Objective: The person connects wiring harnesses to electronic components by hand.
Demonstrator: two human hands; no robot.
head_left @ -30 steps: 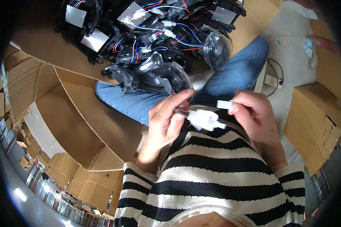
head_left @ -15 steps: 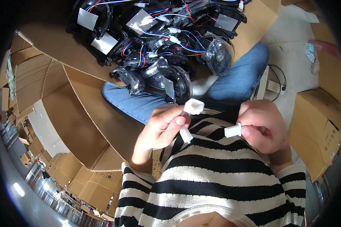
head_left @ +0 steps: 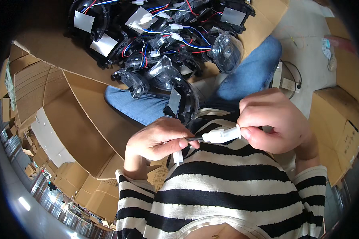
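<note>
Between my hands, two white plastic plug connectors [head_left: 221, 136] meet end to end; whether they are fully seated I cannot tell. My left hand [head_left: 157, 138] pinches the dark cable [head_left: 194, 138] behind the left-hand connector. A second white connector [head_left: 178, 157] dangles beneath those fingers. At the other end, my right hand [head_left: 273, 121] grips the right-hand connector between thumb and forefinger. Just beyond my left hand, a clear-lensed black lamp unit [head_left: 188, 102] with a silvery plate rests by my lap.
A big open cardboard box [head_left: 48, 55] in front of me is heaped with similar black lamp units [head_left: 163, 71], their red, blue and white wires loose on top. More cartons [head_left: 333, 127] stand at right. A black cord [head_left: 297, 75] lies on the floor beside my knee.
The two connectors, apart before, now touch. My left hand has turned and its connector points right. My right hand has shifted slightly, and the nearest lamp unit sits a little lower in view.
</note>
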